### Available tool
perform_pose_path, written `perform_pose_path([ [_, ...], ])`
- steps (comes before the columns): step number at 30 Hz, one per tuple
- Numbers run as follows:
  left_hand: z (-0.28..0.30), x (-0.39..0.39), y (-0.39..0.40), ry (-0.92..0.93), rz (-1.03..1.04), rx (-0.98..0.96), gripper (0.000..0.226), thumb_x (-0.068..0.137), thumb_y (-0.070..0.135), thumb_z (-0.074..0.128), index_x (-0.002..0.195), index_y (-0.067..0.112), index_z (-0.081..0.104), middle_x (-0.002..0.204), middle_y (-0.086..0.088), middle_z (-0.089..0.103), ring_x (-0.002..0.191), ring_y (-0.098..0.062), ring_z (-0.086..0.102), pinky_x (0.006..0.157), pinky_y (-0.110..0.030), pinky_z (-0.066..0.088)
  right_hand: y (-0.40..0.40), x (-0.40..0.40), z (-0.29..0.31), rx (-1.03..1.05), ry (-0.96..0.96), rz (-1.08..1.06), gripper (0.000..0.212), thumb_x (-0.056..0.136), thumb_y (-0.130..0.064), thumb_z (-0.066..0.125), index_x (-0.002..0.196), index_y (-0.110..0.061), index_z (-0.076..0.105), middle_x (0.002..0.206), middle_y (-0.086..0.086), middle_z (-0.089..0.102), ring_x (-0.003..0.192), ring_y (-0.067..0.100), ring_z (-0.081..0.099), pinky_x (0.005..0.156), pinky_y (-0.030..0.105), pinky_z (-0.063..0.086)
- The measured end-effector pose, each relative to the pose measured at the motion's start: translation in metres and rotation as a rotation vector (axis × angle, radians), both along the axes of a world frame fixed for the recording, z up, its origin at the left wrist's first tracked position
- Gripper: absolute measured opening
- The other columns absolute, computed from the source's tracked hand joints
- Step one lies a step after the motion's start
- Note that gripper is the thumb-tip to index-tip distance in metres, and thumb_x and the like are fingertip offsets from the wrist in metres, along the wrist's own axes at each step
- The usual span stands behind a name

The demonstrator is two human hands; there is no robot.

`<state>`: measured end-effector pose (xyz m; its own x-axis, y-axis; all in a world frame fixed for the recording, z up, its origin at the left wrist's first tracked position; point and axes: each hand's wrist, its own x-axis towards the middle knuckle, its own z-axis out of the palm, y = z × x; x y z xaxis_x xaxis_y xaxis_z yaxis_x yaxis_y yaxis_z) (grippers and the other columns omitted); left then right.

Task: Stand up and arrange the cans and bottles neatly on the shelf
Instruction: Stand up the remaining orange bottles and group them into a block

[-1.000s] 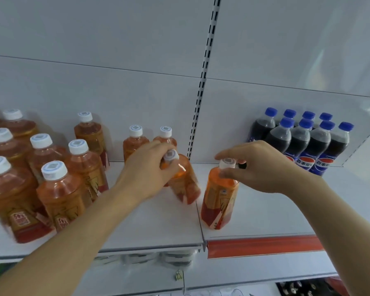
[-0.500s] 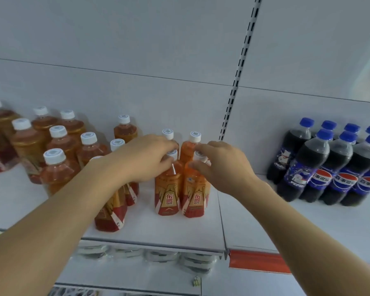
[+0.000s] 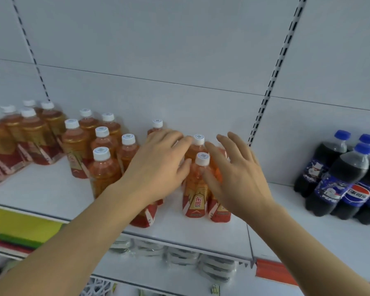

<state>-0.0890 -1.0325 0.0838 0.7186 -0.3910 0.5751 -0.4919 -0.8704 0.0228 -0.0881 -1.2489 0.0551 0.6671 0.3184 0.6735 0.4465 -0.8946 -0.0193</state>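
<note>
While both hands flank the front orange bottle (image 3: 195,184) upright on the shelf (image 3: 51,193), the left hand (image 3: 158,167) and right hand (image 3: 237,174) are spread, gripping nothing (alignment step); next, square adjacent bottles.

Both arms reach fwd — left hand (image 3: 158,165) and right hand (image 3: 236,171) spread flat, fingers relaxed.

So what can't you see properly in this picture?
Head view only:
- Bottle behind the left hand: the hand hides most of it.
- Orange bottle behind the right hand: cap hidden.
- Far-left bottles: blurred, edge-cut.
- Cola bottles: right edge cuts them.
- Lower-shelf packs: blurry.
</note>
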Motion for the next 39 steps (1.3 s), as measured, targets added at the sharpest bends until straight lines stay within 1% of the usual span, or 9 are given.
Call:
perform_pose_path([
  [4,0.005,-0.019,0.048,-0.106,-0.015,-0.041,0.043,0.100,0.027,0.060,0.139,0.010,0.064,0.131,-0.007,0.065,0.129,-0.030,0.056,0.108,-0.050,0.047,0.046,-0.018,0.009,-0.136,0.043,-0.005,0.055,0.105,-0.048,0.050,0.149,-0.016,0.057,0.156,0.017,0.052,0.154,0.044,0.036,0.123,0.060,0.033],
  [7,0.003,-0.032,0.102,-0.088,0.005,-0.055,0.048,0.100,0.036,0.052,0.139,0.010,0.064,0.132,-0.007,0.065,0.129,-0.031,0.057,0.108,-0.052,0.048,0.090,-0.033,0.017,-0.175,0.104,-0.059,0.060,0.106,-0.055,0.042,0.157,-0.023,0.046,0.163,0.013,0.044,0.159,0.038,0.026,0.128,0.056,0.025],
  [11,-0.007,-0.042,0.174,-0.069,0.029,-0.084,0.044,0.101,0.033,0.059,0.139,0.011,0.064,0.134,-0.007,0.065,0.129,-0.030,0.058,0.107,-0.050,0.049,0.151,-0.049,0.017,-0.121,0.109,-0.058,0.057,0.106,-0.050,0.043,0.155,-0.021,0.050,0.161,0.014,0.047,0.158,0.037,0.029,0.126,0.056,0.028],
  [14,-0.018,-0.046,0.221,0.010,0.079,-0.129,0.049,0.099,0.034,0.063,0.143,0.014,0.061,0.134,-0.004,0.064,0.126,-0.029,0.058,0.102,-0.049,0.052,0.191,-0.056,0.013,-0.101,0.118,-0.053,0.058,0.104,-0.048,0.048,0.154,-0.019,0.051,0.157,0.012,0.051,0.156,0.036,0.031,0.126,0.056,0.030],
  [20,-0.024,-0.028,0.281,0.184,0.174,-0.171,0.059,0.102,0.040,0.059,0.156,0.019,0.048,0.148,-0.002,0.056,0.137,-0.028,0.051,0.109,-0.046,0.049,0.253,-0.043,0.019,-0.159,0.191,-0.073,0.059,0.106,-0.050,0.043,0.159,-0.022,0.046,0.158,0.009,0.050,0.157,0.035,0.029,0.128,0.051,0.023],
  [28,-0.017,0.041,0.321,0.287,0.202,-0.154,0.065,0.101,0.038,0.063,0.159,0.022,0.041,0.142,-0.003,0.056,0.129,-0.028,0.054,0.101,-0.041,0.050,0.303,0.023,0.048,-0.246,0.312,-0.066,0.062,0.109,-0.050,0.042,0.166,-0.027,0.032,0.167,0.003,0.040,0.160,0.029,0.020,0.129,0.046,0.019],
  [31,-0.016,0.065,0.327,0.375,0.191,-0.146,0.069,0.102,0.038,0.064,0.163,0.023,0.035,0.153,-0.005,0.052,0.136,-0.027,0.052,0.108,-0.042,0.048,0.320,0.050,0.055,-0.293,0.371,-0.064,0.059,0.108,-0.047,0.044,0.163,-0.028,0.034,0.162,0.004,0.046,0.156,0.030,0.028,0.127,0.045,0.023],
  [34,-0.016,0.085,0.327,0.409,0.168,-0.120,0.072,0.103,0.042,0.063,0.165,0.025,0.031,0.159,-0.004,0.048,0.143,-0.026,0.049,0.113,-0.043,0.045,0.322,0.074,0.062,-0.350,0.434,-0.136,0.049,0.105,-0.046,0.047,0.150,-0.027,0.048,0.147,0.005,0.056,0.144,0.031,0.041,0.120,0.047,0.033],
  [39,-0.019,0.115,0.308,0.398,0.066,-0.097,0.060,0.107,0.046,0.053,0.161,0.027,0.036,0.149,-0.002,0.055,0.129,-0.027,0.057,0.099,-0.040,0.049,0.311,0.090,0.070,-0.478,0.587,-0.310,0.040,0.104,-0.044,0.050,0.141,-0.029,0.056,0.124,0.003,0.065,0.125,0.031,0.054,0.103,0.044,0.043],
])
